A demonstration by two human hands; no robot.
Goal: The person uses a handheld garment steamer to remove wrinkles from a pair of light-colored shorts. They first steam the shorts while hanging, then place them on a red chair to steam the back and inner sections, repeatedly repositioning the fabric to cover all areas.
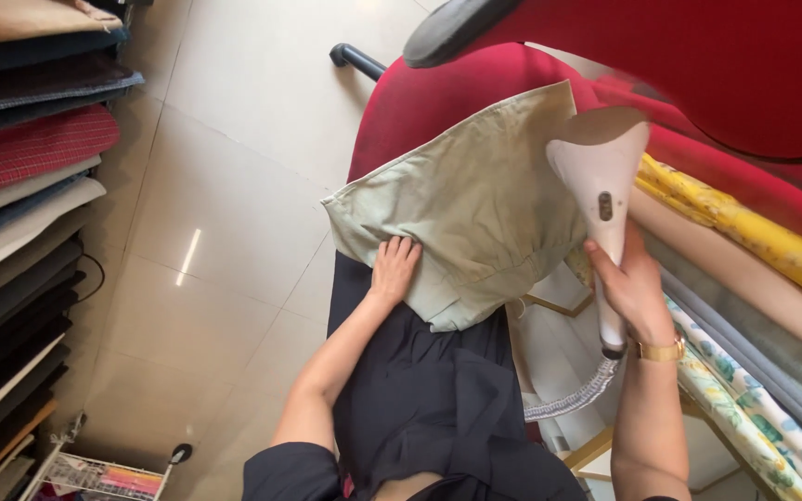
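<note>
While the right hand (633, 283) wraps closed around the handle of a white handheld steamer (602, 195), the steamer's wide head sits against the right edge of a pale green garment (471, 204). That garment is the landmark: it lies spread over a red padded chair (438, 88), its hem corner hanging off toward the floor on the left side. Left hand (394, 267) is open, fingers spread flat, pressing on the garment's lower left edge, palm down. Just below the garment hangs dark navy clothing (420, 390) worn by the person, touching the garment's lower edge. A ribbed grey hose (573, 394) runs from the bottom of the steamer handle, below and right of the garment. A gold watch (661, 351) sits on the right wrist, below the steamer handle. Right of the garment, rolls of fabric (744, 232) lie side by side: yellow floral, beige, grey, a blue-green floral. Above the garment, a big red curved part with a dark edge (457, 28) overhangs, likely part of the chair, cannot tell for sure. Far left of the garment, stacked folded fabrics (20, 186) in red, blue, cream and black stand along the edge. Pale tile floor (225, 232) lies between that stack and the garment. Lower left, well apart from the garment, a wire rack (95, 473) holds coloured items, too small to tell.
</note>
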